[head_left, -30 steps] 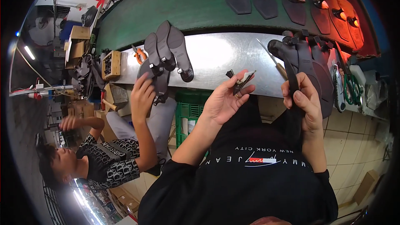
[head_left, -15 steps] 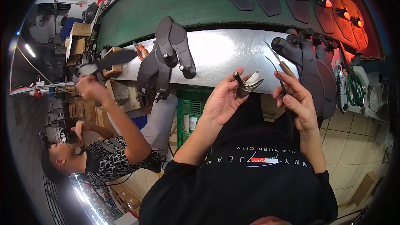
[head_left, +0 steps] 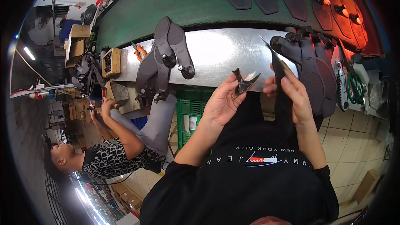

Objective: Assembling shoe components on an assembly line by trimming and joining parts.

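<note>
My left hand (head_left: 225,102) is closed around a small black shoe heel (head_left: 246,85) with a white inside, held above the front edge of the metal work surface. In my right hand (head_left: 296,100) is a dark flat shoe sole (head_left: 283,96), turned nearly edge-on; the thumb presses against it and the fingertips behind are blurred. The heel and the sole are apart. Behind the sole, a pointed tool with a wooden handle (head_left: 291,67) appears to lie on the metal surface (head_left: 221,54), partly hidden.
Stacked heeled soles (head_left: 173,43) lie left, more dark soles (head_left: 311,68) right. Beyond, a green belt (head_left: 166,6) carries several soles with heels under red light. Orange-handled pliers (head_left: 139,52), green scissors (head_left: 355,86) and a green crate (head_left: 189,118) are near. A co-worker (head_left: 112,154) sits left.
The sole in my right hand has turned to show more of its face. My left hand stays nearly still. The co-worker's hands have come down and together, one now on a red-handled tool.
</note>
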The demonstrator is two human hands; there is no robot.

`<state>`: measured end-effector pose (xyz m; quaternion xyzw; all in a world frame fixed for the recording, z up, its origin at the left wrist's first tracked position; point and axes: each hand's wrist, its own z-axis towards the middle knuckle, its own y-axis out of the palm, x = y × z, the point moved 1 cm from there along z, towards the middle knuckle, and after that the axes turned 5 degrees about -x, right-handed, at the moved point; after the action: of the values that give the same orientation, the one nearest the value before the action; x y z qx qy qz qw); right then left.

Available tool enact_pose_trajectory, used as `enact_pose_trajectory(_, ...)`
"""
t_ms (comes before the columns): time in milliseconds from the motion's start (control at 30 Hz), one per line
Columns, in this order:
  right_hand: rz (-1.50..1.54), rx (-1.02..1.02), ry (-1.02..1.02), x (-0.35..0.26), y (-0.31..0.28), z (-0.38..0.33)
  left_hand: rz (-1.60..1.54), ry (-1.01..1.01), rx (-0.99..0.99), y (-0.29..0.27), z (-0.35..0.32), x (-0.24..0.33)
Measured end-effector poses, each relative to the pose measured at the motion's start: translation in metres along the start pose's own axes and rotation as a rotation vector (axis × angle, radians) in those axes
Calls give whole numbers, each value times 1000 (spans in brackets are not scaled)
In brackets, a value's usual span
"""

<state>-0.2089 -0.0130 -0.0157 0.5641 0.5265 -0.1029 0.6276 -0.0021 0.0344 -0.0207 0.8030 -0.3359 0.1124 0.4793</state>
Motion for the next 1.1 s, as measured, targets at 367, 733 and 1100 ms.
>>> enact_pose_trajectory(367,-1018,315,-463,-38,0,78,-351,136,-88,-36,-16,27)
enact_pose_trajectory(733,-1694,342,-548,13,-26,47,-513,-13,-170,-21,1,10)
enact_pose_trajectory(1100,-268,-155,154,8,42,-1,-409,101,-226,-5,-2,-3)
